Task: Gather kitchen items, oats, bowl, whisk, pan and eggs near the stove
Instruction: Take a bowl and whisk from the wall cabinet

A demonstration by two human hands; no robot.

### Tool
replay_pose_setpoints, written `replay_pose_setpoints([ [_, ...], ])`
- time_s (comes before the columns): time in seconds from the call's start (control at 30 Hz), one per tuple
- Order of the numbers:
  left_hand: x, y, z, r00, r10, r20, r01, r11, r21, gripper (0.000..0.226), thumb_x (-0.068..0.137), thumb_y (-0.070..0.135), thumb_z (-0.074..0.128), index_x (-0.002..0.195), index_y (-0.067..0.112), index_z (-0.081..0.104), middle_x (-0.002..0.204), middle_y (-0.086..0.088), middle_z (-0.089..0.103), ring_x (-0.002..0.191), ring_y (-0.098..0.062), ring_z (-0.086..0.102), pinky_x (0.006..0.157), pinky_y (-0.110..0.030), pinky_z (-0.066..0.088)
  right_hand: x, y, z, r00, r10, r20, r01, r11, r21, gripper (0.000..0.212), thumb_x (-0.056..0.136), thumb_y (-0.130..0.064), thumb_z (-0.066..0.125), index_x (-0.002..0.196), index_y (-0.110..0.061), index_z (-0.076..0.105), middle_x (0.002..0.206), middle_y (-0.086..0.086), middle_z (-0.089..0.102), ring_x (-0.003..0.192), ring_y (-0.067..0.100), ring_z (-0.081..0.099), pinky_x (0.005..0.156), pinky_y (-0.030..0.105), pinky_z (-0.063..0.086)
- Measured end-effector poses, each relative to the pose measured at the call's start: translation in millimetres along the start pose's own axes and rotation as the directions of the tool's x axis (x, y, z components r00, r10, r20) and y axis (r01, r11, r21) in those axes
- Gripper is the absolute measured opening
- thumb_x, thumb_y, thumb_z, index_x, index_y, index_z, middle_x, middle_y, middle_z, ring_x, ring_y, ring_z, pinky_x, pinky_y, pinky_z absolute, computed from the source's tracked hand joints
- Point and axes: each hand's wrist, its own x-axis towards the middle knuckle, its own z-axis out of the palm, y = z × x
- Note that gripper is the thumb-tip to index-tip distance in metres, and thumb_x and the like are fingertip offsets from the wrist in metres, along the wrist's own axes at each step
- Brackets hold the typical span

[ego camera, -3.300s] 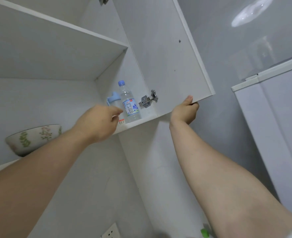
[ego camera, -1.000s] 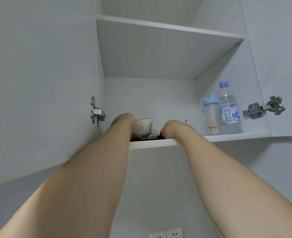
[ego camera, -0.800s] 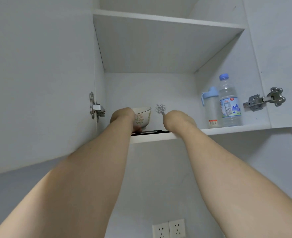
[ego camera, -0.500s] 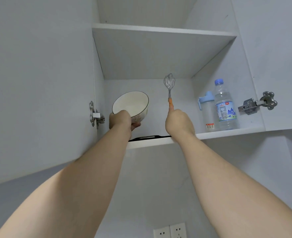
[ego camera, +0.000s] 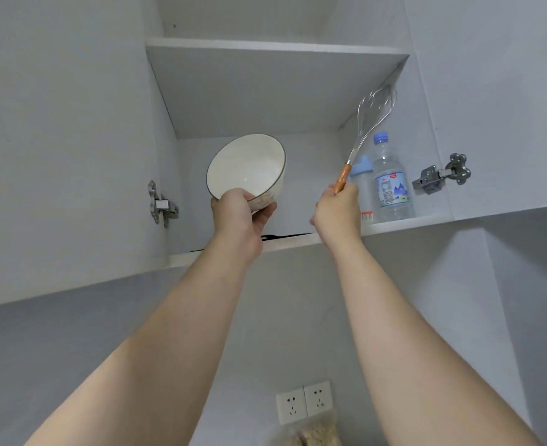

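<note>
Our left hand (ego camera: 238,214) curls round the base of the bowl (ego camera: 246,169), tipped mouth toward us before the open cupboard (ego camera: 423,107), while our right hand (ego camera: 338,210) grips the whisk (ego camera: 370,123) by its orange handle, wires up, likely to clear the shelf (ego camera: 394,224). A water bottle (ego camera: 391,185) stands close behind the whisk; a dark edge (ego camera: 285,235), perhaps the pan, lies on the shelf; oats (ego camera: 314,434) wait below

An open white cupboard (ego camera: 314,162) holds two shelves. At the right end of the lower shelf (ego camera: 404,224) a clear water bottle (ego camera: 391,185) stands upright just beside a blue-capped bottle (ego camera: 363,185). Metal hinges – left (ego camera: 161,204), right (ego camera: 442,175) – flank the opening. Two wall sockets (ego camera: 304,403) sit below.
</note>
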Motion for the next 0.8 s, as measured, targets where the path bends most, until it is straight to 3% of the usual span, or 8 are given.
replay_pose_setpoints([
  [0.1, -24.6, -4.9, 0.7, 0.998, -0.039, 0.056, 0.044, 0.996, -0.082, 0.054, 0.080, -0.002, 0.039, 0.132, 0.004, 0.050, 0.133, -0.021, 0.056, 0.084, -0.032, 0.066, 0.066, -0.037, 0.061, -12.0, -3.5, -13.4, 0.999, 0.002, -0.040, -0.002, 1.000, -0.008, 0.028, 0.105, -0.027, 0.034, 0.118, -0.007, 0.049, 0.097, 0.005, 0.055, 0.094, 0.030, 0.055, 0.075, 0.032, 0.039],
  [0.23, -57.7, -5.7, -0.5, 0.991, -0.066, 0.120, 0.079, 0.991, -0.104, 0.050, 0.083, -0.001, 0.041, 0.132, 0.006, 0.049, 0.132, -0.021, 0.055, 0.090, -0.039, 0.066, 0.067, -0.041, 0.061, -32.0, -2.4, -27.3, 0.995, -0.074, -0.067, 0.075, 0.997, 0.021, 0.041, 0.106, -0.041, 0.027, 0.112, -0.009, 0.052, 0.079, -0.010, 0.052, 0.085, 0.025, 0.052, 0.068, 0.029, 0.033],
  [0.3, -72.8, -2.9, -2.6, 0.987, -0.076, 0.140, 0.090, 0.991, -0.103, 0.049, 0.084, -0.001, 0.042, 0.132, 0.007, 0.049, 0.132, -0.020, 0.055, 0.094, -0.041, 0.066, 0.067, -0.041, 0.061, -43.7, -1.9, -32.3, 0.991, -0.092, -0.096, 0.095, 0.995, 0.032, 0.033, 0.107, -0.037, 0.027, 0.109, -0.011, 0.047, 0.078, -0.015, 0.048, 0.078, 0.021, 0.048, 0.062, 0.027, 0.027],
  [0.4, -93.0, 3.6, -9.8, 0.984, -0.081, 0.158, 0.094, 0.993, -0.077, 0.050, 0.084, -0.001, 0.042, 0.133, 0.007, 0.049, 0.131, -0.020, 0.055, 0.096, -0.042, 0.066, 0.067, -0.041, 0.061, -65.3, -5.1, -42.8, 0.986, -0.106, -0.126, 0.109, 0.994, 0.021, 0.020, 0.107, -0.032, 0.030, 0.102, -0.014, 0.039, 0.075, -0.009, 0.048, 0.065, 0.012, 0.047, 0.057, 0.031, 0.022],
  [0.5, -116.8, 8.7, -18.8, 0.983, -0.115, 0.144, 0.124, 0.991, -0.056, 0.049, 0.085, -0.001, 0.042, 0.133, 0.007, 0.049, 0.130, -0.020, 0.056, 0.094, -0.041, 0.066, 0.067, -0.040, 0.061, -89.3, -4.7, -57.1, 0.990, -0.103, -0.095, 0.101, 0.994, -0.027, 0.017, 0.107, -0.028, 0.035, 0.101, -0.014, 0.044, 0.074, -0.008, 0.050, 0.063, 0.007, 0.048, 0.055, 0.032, 0.028],
  [0.57, -136.3, 9.7, -28.8, 0.977, -0.154, 0.150, 0.163, 0.985, -0.050, 0.049, 0.086, -0.001, 0.042, 0.133, 0.006, 0.048, 0.130, -0.020, 0.056, 0.092, -0.040, 0.067, 0.068, -0.041, 0.061, -106.8, 0.4, -67.4, 0.993, -0.068, -0.100, 0.065, 0.997, -0.031, 0.018, 0.105, -0.030, 0.039, 0.095, -0.017, 0.047, 0.072, -0.008, 0.050, 0.061, 0.008, 0.048, 0.055, 0.026, 0.036],
  [0.7, -180.1, 5.6, -58.5, 0.959, -0.227, 0.168, 0.234, 0.972, -0.024, 0.049, 0.086, -0.001, 0.041, 0.133, 0.005, 0.047, 0.131, -0.022, 0.056, 0.095, -0.040, 0.066, 0.071, -0.042, 0.061, -163.3, 12.4, -89.9, 0.983, 0.147, -0.111, -0.139, 0.987, 0.076, 0.030, 0.088, -0.049, 0.049, 0.071, -0.025, 0.043, 0.059, -0.005, 0.047, 0.059, 0.023, 0.046, 0.062, 0.041, 0.041],
  [0.8, -222.2, -3.1, -93.0, 0.934, -0.317, 0.163, 0.324, 0.946, -0.017, 0.052, 0.085, -0.001, 0.041, 0.136, 0.006, 0.045, 0.132, -0.023, 0.055, 0.098, -0.043, 0.066, 0.072, -0.043, 0.060, -224.1, 21.5, -113.0, 0.942, 0.319, -0.106, -0.306, 0.944, 0.123, 0.029, 0.085, -0.036, 0.057, 0.065, -0.023, 0.041, 0.050, -0.009, 0.041, 0.051, 0.018, 0.038, 0.060, 0.038, 0.034],
])
